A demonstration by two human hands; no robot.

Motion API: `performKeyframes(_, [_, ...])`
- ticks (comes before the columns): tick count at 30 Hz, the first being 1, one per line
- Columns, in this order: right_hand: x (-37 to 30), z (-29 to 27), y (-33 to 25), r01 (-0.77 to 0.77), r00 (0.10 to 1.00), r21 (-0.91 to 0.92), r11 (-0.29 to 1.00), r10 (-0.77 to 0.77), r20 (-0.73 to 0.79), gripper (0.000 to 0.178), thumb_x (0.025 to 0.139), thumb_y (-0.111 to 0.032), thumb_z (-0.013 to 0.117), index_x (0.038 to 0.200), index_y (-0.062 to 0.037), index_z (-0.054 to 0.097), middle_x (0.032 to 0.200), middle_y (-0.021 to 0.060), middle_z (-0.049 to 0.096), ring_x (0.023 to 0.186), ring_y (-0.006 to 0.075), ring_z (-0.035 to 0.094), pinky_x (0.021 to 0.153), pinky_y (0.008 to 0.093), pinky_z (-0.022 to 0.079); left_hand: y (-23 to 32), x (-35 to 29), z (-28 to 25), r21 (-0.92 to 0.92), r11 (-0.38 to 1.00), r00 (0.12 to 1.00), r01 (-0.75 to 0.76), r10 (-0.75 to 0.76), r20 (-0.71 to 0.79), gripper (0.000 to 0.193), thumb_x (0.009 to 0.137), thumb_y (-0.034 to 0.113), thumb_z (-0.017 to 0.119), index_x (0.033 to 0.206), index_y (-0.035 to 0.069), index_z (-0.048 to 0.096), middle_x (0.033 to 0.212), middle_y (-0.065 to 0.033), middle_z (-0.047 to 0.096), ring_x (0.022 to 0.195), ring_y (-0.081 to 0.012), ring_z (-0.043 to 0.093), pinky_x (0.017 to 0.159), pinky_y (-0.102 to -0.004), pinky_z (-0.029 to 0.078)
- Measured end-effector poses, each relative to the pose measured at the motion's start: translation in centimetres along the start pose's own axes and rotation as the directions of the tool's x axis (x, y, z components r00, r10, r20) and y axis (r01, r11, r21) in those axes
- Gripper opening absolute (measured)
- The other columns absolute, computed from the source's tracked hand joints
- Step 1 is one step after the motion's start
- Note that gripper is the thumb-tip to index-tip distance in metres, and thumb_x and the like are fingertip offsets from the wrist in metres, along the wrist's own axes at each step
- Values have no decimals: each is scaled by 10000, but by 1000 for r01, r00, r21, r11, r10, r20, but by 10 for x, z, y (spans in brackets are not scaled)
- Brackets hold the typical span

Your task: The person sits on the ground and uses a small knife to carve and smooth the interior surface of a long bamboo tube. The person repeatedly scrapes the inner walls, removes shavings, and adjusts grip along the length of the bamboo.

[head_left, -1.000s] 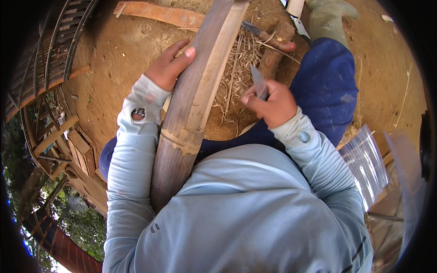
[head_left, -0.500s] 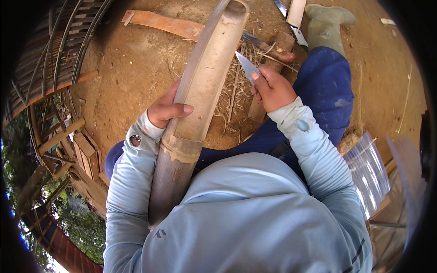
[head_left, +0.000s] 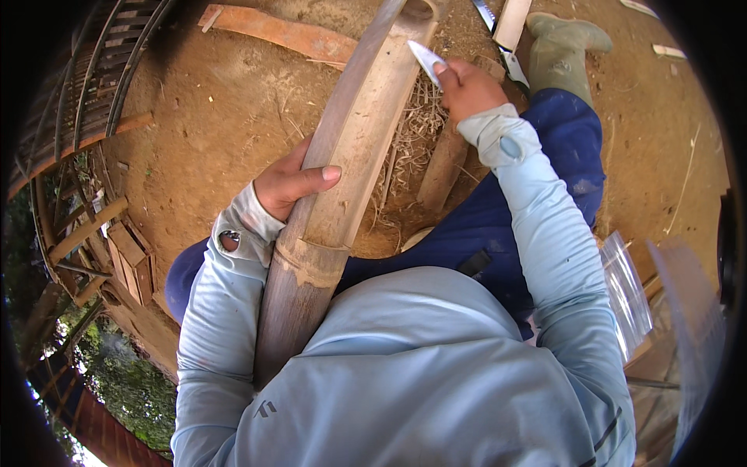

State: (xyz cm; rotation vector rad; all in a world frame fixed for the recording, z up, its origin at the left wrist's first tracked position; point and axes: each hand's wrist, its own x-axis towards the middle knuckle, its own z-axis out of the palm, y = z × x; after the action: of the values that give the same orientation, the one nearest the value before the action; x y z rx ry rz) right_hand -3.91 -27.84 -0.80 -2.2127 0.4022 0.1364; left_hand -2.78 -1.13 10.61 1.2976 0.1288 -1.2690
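Note:
A thick bamboo pole [head_left: 299,300] slants across my lap and leans away from me, its upper side cut open into a long trough. Wrapped round its left side, my left hand [head_left: 298,182] has the thumb lying over the cut edge. My right hand [head_left: 472,92] is closed on a knife [head_left: 425,62], whose handle is hidden in the fist. The pale, pointed blade reaches up and left to the right edge of the trough, near its far end; whether it touches the bamboo I cannot tell.
Thin shavings [head_left: 416,117] lie on the dirt beside a short log [head_left: 445,167]. A flat reddish board [head_left: 280,35] lies at far left, a saw blade [head_left: 513,68] at far right by my boot [head_left: 566,50]. Clear plastic sheets [head_left: 624,300] stand at right, a slatted wooden structure [head_left: 89,93] at left.
My right hand has moved the knife up and away, from beside the pole to the trough's far right edge. My left hand keeps its hold on the bamboo.

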Motion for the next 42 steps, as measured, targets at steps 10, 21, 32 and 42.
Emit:
performKeyframes(10, [61, 4, 39, 44, 998, 19, 999, -43, -36, 401, 964, -404, 445, 923, -35, 597, 609, 45, 564, 483, 160, 533, 512, 327, 441, -7, 3, -11, 17, 1000, 1000, -14, 14, -5, 920, 774, 304, 718, 1450, -41, 197, 1337, -189, 461, 1219, -252, 468, 1026, -347, 361])
performKeyframes(21, [75, 13, 43, 107, 989, 30, 994, -104, -104, 414, 949, -425, 468, 855, -47, 608, 595, 48, 548, 538, 170, 522, 553, 332, 420, -8, 2, -8, -52, 999, 1000, -17, 16, -15, 868, 791, 236, 693, 1448, -43, 200, 1354, -187, 446, 1242, -250, 445, 1051, -344, 328])
performKeyframes(32, [46, 11, 31, 153, 988, 63, 986, -153, 1, 437, 953, -431, 477, 870, -21, 603, 605, 77, 540, 567, 205, 533, 582, 354, 428, -6, 3, -9, -4, 1000, 1000, -17, 17, -8, 861, 786, 238, 687, 1448, -39, 212, 1337, -188, 468, 1225, -255, 469, 1038, -341, 347])
performKeyframes(42, [8, 11, 6, 178, 977, 15, 984, -179, 112, 396, 967, -399, 470, 922, -27, 596, 707, 163, 566, 659, 307, 561, 637, 397, 439, -12, 6, -11, 24, 998, 998, -55, 56, -15, 857, 778, 255, 696, 1429, -54, 234, 1304, -199, 488, 1182, -259, 505, 1005, -353, 388])
